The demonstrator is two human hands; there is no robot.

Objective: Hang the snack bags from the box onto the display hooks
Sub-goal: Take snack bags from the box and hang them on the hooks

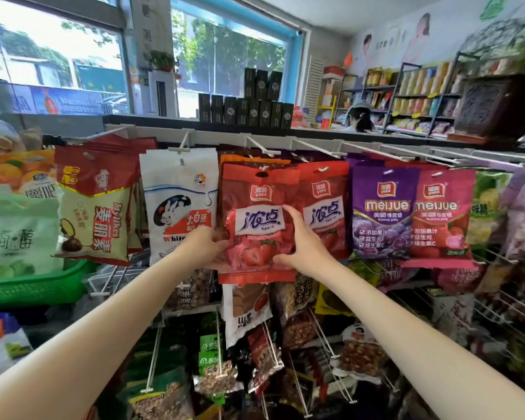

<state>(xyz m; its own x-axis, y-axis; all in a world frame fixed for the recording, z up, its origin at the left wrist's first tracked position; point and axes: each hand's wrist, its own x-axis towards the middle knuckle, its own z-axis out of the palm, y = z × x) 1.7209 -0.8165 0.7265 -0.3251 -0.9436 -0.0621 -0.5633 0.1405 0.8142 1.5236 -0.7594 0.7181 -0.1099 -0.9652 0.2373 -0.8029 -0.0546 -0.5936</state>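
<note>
A red strawberry snack bag (256, 213) hangs in the middle of the top row, its punch hole on a white display hook (262, 168). My left hand (205, 247) grips the bag's lower left edge, fingers behind it. My right hand (300, 241) holds the bag's right side, fingers spread over its front. A second red bag of the same kind (326, 207) hangs just to the right on its own hook. The box is out of view.
Along the same rail hang a white rabbit candy bag (179, 204), a red and cream bag (96, 207), a purple bag (382, 213) and a pink bag (440, 216). A green basket (34, 289) sits at left. Lower hooks carry several nut bags. A person (359, 118) is behind the far counter.
</note>
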